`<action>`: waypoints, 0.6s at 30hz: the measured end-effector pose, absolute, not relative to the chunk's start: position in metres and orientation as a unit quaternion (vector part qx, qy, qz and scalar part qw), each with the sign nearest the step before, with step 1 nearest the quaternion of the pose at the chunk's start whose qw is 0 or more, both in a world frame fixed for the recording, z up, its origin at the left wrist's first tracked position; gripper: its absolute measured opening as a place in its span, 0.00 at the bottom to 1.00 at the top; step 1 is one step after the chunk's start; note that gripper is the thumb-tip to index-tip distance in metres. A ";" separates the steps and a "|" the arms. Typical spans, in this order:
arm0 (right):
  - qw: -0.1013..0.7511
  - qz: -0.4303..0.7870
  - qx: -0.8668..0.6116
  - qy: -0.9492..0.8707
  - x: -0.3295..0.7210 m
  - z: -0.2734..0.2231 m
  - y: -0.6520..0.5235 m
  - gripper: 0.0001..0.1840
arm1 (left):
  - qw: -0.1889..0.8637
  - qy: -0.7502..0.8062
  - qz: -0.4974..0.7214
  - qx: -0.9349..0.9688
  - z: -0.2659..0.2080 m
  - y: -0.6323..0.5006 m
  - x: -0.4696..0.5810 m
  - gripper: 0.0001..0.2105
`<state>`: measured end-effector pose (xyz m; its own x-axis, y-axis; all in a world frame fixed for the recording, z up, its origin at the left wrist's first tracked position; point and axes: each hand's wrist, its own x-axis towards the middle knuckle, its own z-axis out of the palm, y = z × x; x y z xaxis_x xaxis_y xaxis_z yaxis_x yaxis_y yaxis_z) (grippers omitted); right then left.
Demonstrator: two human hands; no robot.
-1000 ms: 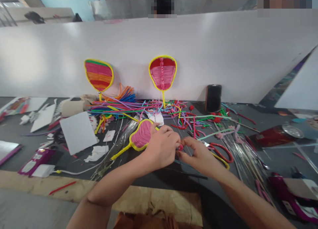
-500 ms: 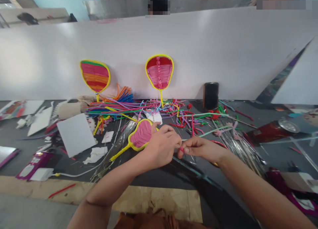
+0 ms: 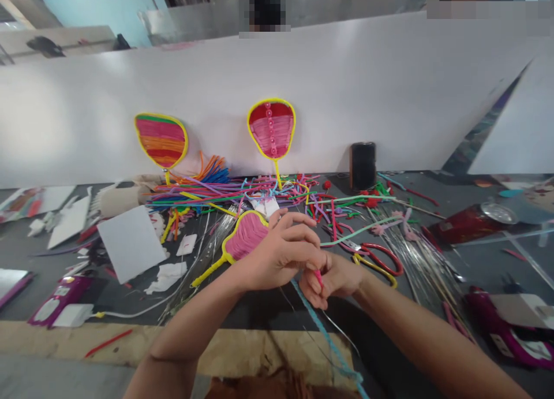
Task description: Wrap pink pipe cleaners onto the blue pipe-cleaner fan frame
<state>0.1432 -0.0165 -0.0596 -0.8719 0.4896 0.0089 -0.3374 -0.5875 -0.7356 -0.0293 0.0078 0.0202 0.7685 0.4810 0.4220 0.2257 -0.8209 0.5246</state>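
Both hands meet above the near middle of the table. My right hand (image 3: 333, 280) is closed, with its fingertips pinching a small bright pink pipe cleaner piece (image 3: 319, 278). My left hand (image 3: 285, 246) curls over from the left, its thumb and fingers closed at the top of the same piece. From beneath the hands a light blue twisted stem (image 3: 328, 336) and thin bare wires run down to the near edge. Just left of my left hand lies a pink fan shape (image 3: 246, 237) with a yellow rim and handle, partly hidden by the hand.
Two decorated fans, one striped (image 3: 162, 142) and one pink and red (image 3: 272, 130), lean on the white board (image 3: 329, 81). Pipe cleaners (image 3: 203, 191) lie in heaps. Red-and-yellow-handled scissors (image 3: 383, 260), a phone (image 3: 362, 165), a drink can (image 3: 474, 223) and wires surround the hands.
My right hand has moved slightly down and left, tucking under my left hand. The blue stem now shows in front of the hands. The scissors have come into clearer view.
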 end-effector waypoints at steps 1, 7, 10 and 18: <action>0.253 0.879 -0.118 -0.387 0.144 -0.059 -0.017 0.17 | 0.223 0.204 0.279 0.911 0.021 0.009 -0.030 0.10; 0.320 0.837 -0.211 -0.392 0.154 -0.057 -0.017 0.16 | 0.197 0.263 0.284 0.901 0.020 0.014 -0.032 0.06; 0.376 0.795 -0.269 -0.393 0.155 -0.049 -0.018 0.17 | 0.168 0.326 0.348 0.863 0.017 0.013 -0.032 0.04; 0.374 0.441 -0.473 -0.664 0.151 -0.022 -0.027 0.09 | 0.417 0.446 0.338 0.716 -0.007 0.006 -0.028 0.13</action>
